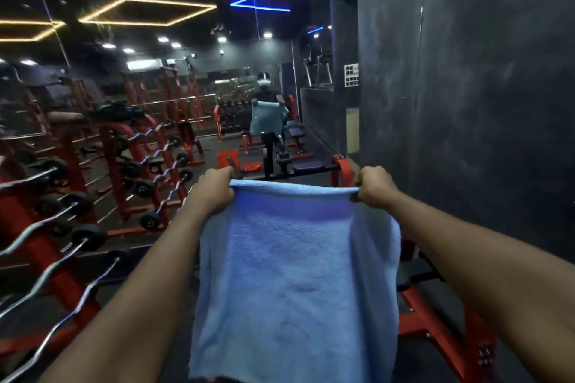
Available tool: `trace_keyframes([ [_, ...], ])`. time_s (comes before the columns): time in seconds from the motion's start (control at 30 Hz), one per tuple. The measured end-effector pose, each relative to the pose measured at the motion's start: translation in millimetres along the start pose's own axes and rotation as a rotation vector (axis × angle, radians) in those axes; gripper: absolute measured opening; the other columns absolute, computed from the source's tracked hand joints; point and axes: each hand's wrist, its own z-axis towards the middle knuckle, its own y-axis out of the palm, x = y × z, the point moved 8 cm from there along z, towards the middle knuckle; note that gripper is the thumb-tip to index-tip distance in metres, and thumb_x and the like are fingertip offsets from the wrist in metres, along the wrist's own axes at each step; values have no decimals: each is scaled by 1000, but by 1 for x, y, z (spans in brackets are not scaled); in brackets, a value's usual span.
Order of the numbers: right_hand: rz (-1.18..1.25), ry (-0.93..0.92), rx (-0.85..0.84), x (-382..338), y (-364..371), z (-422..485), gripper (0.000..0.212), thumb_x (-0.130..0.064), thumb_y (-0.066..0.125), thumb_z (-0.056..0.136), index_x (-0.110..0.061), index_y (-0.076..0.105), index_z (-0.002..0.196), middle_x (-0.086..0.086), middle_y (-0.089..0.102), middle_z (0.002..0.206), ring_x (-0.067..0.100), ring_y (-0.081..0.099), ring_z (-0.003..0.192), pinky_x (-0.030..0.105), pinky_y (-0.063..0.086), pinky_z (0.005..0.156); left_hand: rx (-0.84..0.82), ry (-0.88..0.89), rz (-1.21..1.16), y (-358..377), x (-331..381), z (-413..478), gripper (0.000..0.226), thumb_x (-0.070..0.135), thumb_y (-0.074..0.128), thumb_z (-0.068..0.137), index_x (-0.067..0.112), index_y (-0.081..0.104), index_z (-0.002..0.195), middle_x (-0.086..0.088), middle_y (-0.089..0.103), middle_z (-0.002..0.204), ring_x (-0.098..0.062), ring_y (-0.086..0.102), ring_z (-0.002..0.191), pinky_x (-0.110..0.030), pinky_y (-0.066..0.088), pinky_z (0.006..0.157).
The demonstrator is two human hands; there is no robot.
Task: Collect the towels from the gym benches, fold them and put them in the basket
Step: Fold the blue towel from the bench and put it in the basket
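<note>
Hanging from both hands, blue towel (295, 274), top corners pinched in curled fingers (370, 186)

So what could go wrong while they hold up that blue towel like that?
The left hand and right hand grip only the top corners of the towel, so a slip could let it fall. The hanging towel hides the person's feet, and the bench frame sits close on the right, so they might trip. The barbells sticking out on the left could catch an elbow.
</note>
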Motion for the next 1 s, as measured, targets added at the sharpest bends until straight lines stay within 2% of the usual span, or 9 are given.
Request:
trace_keyframes([
  [0.1,-5,270,141,28,-5,-13,12,-16,69,77,-22,74,86,7,72,95,30,65,100,38,44,90,-93,-38,-190,1,-19,-9,21,-1,36,82,12,35,99,-13,52,80,-32,54,73,-41,48,67],
  [0.23,-72,446,262,39,-8,-22,25,-4,55,81,-22,69,91,8,70,96,27,51,116,54,23,106,-19,-10,-272,-9,-30,-16,15,-2,40,83,9,41,93,-7,52,79,-27,48,74,-35,35,59],
  [0.33,-61,469,354,33,-15,-28,25,-2,47,85,-16,62,98,13,69,99,30,51,114,53,28,104,170,-40,-260,-20,-43,-19,7,3,48,83,7,53,83,-8,55,70,-32,54,73,-35,36,60],
  [0.43,-10,501,432,32,-27,-35,26,0,43,89,-13,60,104,17,67,104,34,51,114,54,31,106,222,-93,-315,-20,-59,-22,15,3,43,84,8,57,85,-13,58,72,-37,57,76,-39,44,66],
  [0.6,12,458,544,34,-33,-33,30,3,44,89,-12,62,106,14,63,111,33,54,112,56,22,107,388,-191,-463,-32,-71,-34,25,-5,35,84,13,46,98,-17,58,86,-33,53,77,-37,39,68],
  [0.7,53,485,639,38,-39,-39,18,-13,55,93,-6,65,107,18,64,112,35,52,113,60,20,109,581,-196,-467,-52,-73,-44,26,-7,39,85,8,56,98,-20,63,86,-32,56,77,-36,39,66],
  [0.8,97,532,674,44,-44,-44,35,-37,59,91,-4,65,102,20,68,105,36,56,110,60,21,108,720,-240,-420,-68,-76,-53,18,0,43,93,2,60,99,-26,66,88,-39,60,80,-36,38,65],
  [0.9,232,593,640,44,-42,-51,40,-40,64,89,-3,61,103,25,69,103,42,63,104,51,37,99,708,-441,-392,-66,-82,-58,18,5,45,93,0,58,103,-31,63,98,-45,61,90,-39,39,68],
  [1.0,355,634,540,30,-33,-54,38,-33,72,85,-3,64,107,26,67,111,45,63,106,47,50,88,468,-640,-294,-39,-84,-48,27,6,49,86,-4,62,107,-30,61,109,-48,59,103,-48,53,84],
])
